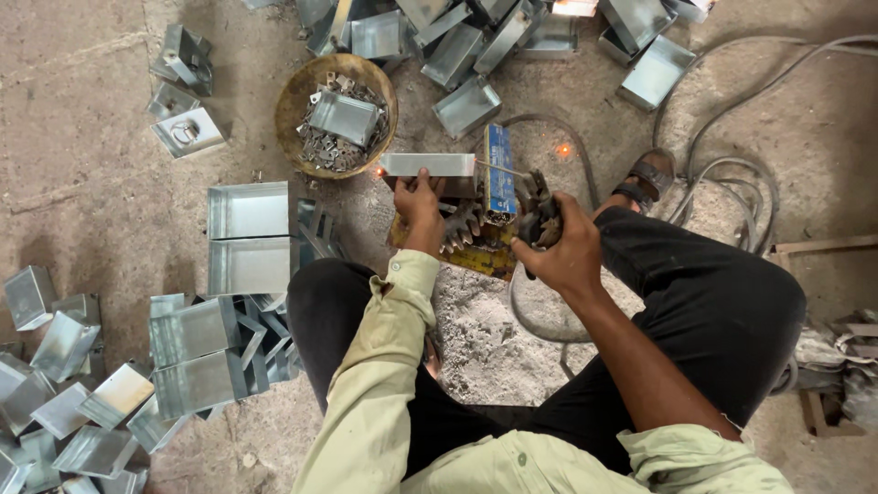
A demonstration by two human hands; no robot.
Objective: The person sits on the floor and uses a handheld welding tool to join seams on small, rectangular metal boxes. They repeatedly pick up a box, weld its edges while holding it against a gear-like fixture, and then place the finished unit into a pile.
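My left hand grips a shiny rectangular metal box held on its side above the floor. A small orange glow shows at the box's left lower corner. My right hand is closed around a dark welding electrode holder, and its thin rod reaches left toward the box. Between the hands stands a blue box of rods on yellow packaging. I sit on the floor with dark trousers and pale green sleeves.
A round basket holds small metal clips and one box. Several finished metal boxes lie at the top, left and lower left. Cables curl on the right by my sandalled foot.
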